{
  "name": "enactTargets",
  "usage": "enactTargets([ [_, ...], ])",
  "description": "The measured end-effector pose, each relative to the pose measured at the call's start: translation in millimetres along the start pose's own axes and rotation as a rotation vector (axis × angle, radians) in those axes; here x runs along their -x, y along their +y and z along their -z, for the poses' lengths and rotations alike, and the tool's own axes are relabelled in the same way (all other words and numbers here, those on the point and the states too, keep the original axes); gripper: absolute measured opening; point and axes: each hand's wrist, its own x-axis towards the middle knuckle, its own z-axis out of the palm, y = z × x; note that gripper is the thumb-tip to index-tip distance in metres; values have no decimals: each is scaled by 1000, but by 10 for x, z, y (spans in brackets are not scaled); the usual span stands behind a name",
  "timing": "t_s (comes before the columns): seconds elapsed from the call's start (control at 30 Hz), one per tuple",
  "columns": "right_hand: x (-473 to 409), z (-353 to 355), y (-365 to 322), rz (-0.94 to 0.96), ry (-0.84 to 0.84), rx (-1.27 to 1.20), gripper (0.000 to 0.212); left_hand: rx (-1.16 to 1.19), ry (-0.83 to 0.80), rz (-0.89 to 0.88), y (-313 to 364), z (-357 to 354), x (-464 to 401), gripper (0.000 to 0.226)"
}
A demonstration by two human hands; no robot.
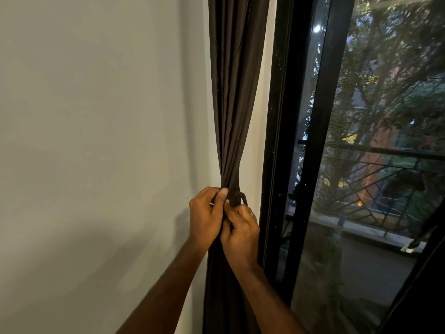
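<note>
The gathered curtain is gripped between the left hand and right hand, held together at its tie band.

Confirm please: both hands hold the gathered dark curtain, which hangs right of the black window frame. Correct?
Not quite: the head view shows the dark curtain hanging left of the black window frame. The left hand and right hand do hold it where it is gathered.

The person is wearing a thin pale ring on the right hand, nearer the window frame; both forearms are showing bare.
</note>
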Motion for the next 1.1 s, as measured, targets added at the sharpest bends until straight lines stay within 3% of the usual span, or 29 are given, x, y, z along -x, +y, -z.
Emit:
enactTargets([
  [0.17, -25, -30, -3, 55, -109, 3, 36, -36, 2, 58, -28, -36, -27, 22],
  [0.3, -50, 16, 23, 98, -131, -8, 19, -14, -47, 90, -62, -16, -71, 25],
  [0.37, -70, 81, -5, 88, -162, -125, 20, 26, -89, 97, -75, 32, -90, 25],
  [0.47, -154, 256, -2, -62, -110, -371, 26, 169, -160, 172, -94, 154, -106, 14],
  [0.57, -345, 351, 179, -296, 47, -368, 33, 254, -194, 233, -75, 253, -96, 4],
  [0.67, -506, 327, 428, -478, -95, -258, 38, 302, -219, 243, -36, 284, -83, 15],
  [0.77, -603, 266, 574, -483, -290, -143, 41, 323, -244, 248, -10, 284, -84, 14],
  [0.83, -670, 209, 568, -463, -325, -161, 30, 321, -265, 251, -1, 286, -87, 14],
  [0.93, -692, 206, 514, -419, -157, -205, 25, 276, -247, 231, -33, 294, -100, 11],
  [1.1, -399, 233, 234, -211, 30, 3, 5, -6, -30, 136, -179, 168, -68, 20],
])
